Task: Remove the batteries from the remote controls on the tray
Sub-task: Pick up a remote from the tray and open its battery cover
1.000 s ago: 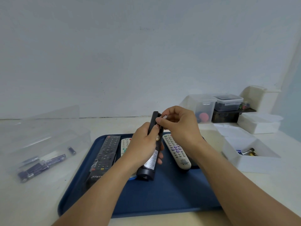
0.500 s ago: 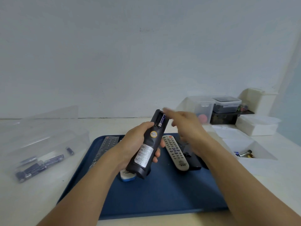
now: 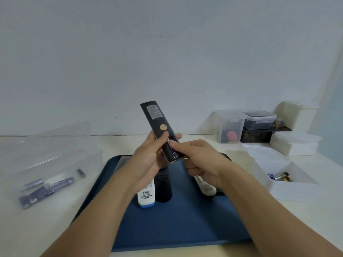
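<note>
Now, from the head camera, we take the blue tray (image 3: pixel 185 229) as our landmark. Above its far edge our left hand (image 3: pixel 148 160) grips a black remote (image 3: pixel 161 130) by its lower half, back side toward us, tilted with its top leaning away and left. The battery compartment at its near end is open, and a purple-labelled battery (image 3: pixel 169 145) still sits inside. Our right hand (image 3: pixel 202 162) is curled, its thumb tip pressing on that battery, the other fingers folded under; we cannot tell whether it pinches the cell or only pushes it.

On the tray, under our hands, lie a white remote with a blue end (image 3: pixel 146 197), a black rounded remote (image 3: pixel 164 190) and a grey-white remote (image 3: pixel 205 186). Left of the tray a clear box (image 3: pixel 55 164) holds removed batteries; right of the tray a white bin (image 3: pixel 278 180) holds a few more.

To do this well, we judge we should push the cell toward its spring end, lift the free end out, and keep the remote steady so the battery does not drop.
</note>
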### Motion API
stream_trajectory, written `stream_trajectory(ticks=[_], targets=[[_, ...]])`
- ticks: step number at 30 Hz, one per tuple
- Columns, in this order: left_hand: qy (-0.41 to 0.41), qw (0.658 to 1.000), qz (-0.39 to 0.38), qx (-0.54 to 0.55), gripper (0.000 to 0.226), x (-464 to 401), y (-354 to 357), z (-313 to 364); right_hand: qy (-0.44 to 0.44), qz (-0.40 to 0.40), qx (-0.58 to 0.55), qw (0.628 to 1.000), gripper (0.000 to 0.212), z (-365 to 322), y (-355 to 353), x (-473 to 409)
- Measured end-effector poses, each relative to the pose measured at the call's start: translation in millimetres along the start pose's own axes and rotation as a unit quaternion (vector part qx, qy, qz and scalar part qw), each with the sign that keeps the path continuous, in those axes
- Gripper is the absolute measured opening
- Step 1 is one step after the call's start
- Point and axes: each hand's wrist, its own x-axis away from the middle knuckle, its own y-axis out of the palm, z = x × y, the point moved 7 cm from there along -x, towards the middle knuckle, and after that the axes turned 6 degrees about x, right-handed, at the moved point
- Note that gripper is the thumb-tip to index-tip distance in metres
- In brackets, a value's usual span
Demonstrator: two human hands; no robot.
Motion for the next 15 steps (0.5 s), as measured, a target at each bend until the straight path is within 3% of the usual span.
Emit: stream_trajectory(ticks=[3, 5, 8, 15], targets=[[0.003, 0.996, 0.031, 0.088, 0.028, 4, 11, -6, -0.106, 0.133, 0.096, 0.981, 0.036, -13, -8, 4], [0.009, 0.994, 0.060, 0.094, 0.025, 2, 4, -5, -0.205, 0.243, 0.190, 0.929, 0.028, -29, -19, 13], [-0.023, 0.993, 0.078, 0.085, 0.037, 3, 1, -12, -0.300, 0.201, 0.246, 0.900, 0.023, -42, -5, 20], [-0.047, 0.991, 0.085, 0.091, 0.043, 5, 5, -20, -0.327, 0.177, 0.261, 0.891, 0.017, -42, 0, 20]])
